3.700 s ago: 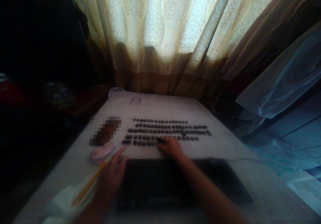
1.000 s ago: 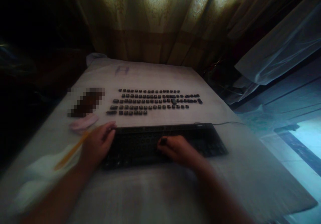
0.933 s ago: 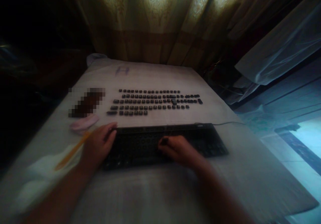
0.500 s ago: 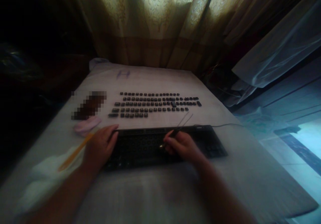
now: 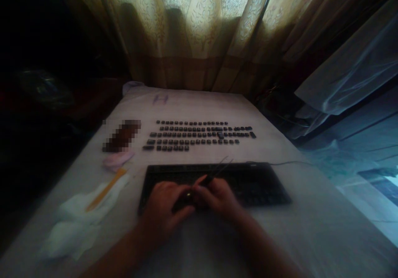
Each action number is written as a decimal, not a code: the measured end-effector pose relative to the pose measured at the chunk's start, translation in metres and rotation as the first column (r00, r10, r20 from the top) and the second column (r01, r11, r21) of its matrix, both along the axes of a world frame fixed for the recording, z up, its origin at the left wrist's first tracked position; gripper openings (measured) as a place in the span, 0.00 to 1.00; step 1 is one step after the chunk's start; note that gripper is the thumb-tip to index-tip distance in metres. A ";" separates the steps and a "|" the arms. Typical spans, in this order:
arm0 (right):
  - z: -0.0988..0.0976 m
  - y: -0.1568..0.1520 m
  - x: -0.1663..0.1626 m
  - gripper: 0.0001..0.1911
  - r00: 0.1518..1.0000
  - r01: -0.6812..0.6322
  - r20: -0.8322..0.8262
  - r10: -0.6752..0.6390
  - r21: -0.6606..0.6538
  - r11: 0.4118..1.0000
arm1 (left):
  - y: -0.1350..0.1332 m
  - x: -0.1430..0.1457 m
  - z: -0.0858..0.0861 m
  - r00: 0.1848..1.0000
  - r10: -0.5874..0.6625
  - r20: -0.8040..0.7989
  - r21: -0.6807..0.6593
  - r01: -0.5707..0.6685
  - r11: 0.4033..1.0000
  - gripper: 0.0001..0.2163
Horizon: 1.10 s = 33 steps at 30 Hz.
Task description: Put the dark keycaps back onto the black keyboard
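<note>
A black keyboard [image 5: 248, 182] lies on a white-covered table [image 5: 311, 228] in dim light. Both hands meet over its front middle. My right hand [image 5: 217, 195] is closed on a thin wire tool [image 5: 222, 166] whose two prongs point up and away. My left hand [image 5: 164, 205] rests on the keyboard beside it, fingers curled toward a small shiny spot between the hands. Rows of loose black keycaps [image 5: 199, 135] are laid out on the cloth beyond the keyboard.
A yellow-orange stick [image 5: 105, 188] lies on crumpled white cloth [image 5: 77, 220] at the left, with a pink item [image 5: 118, 159] and a blurred-out object [image 5: 122, 135] behind it. The keyboard's cable [image 5: 286, 162] runs right. Curtains [image 5: 199, 33] hang behind; the table drops off at right.
My left hand has moved from the keyboard's left end to its middle, beside my right hand. The right hand put down a keycap and now holds the wire tool. The camera shifted slightly.
</note>
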State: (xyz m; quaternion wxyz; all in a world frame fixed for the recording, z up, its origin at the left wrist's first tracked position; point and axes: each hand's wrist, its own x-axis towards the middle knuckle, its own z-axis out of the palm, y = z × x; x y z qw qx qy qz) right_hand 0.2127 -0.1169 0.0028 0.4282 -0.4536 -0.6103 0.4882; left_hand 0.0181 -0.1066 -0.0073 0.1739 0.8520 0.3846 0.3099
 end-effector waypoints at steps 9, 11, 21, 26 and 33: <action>-0.001 -0.001 -0.004 0.12 0.997 0.040 0.059 -0.052 0.183 0.982 | 0.000 0.000 -0.001 0.990 0.101 0.103 -0.241 -0.073 0.968 0.07; 0.000 -0.001 -0.004 0.08 0.992 0.101 0.054 -0.117 0.244 0.965 | 0.000 -0.001 -0.002 0.983 0.124 0.136 -0.308 -0.077 0.948 0.08; -0.001 0.002 -0.001 0.09 0.973 0.226 -0.031 -0.227 0.281 0.933 | 0.002 -0.003 -0.004 0.974 0.139 0.181 -0.453 -0.042 0.891 0.10; 0.000 -0.001 0.002 0.11 0.975 0.147 0.119 -0.189 0.293 0.945 | 0.002 -0.003 0.000 0.960 0.179 0.215 -0.579 -0.022 0.815 0.13; -0.005 -0.003 -0.008 0.08 0.944 0.029 0.279 -0.176 0.461 0.887 | 0.003 -0.003 0.009 0.950 0.206 0.235 -0.591 -0.029 0.806 0.13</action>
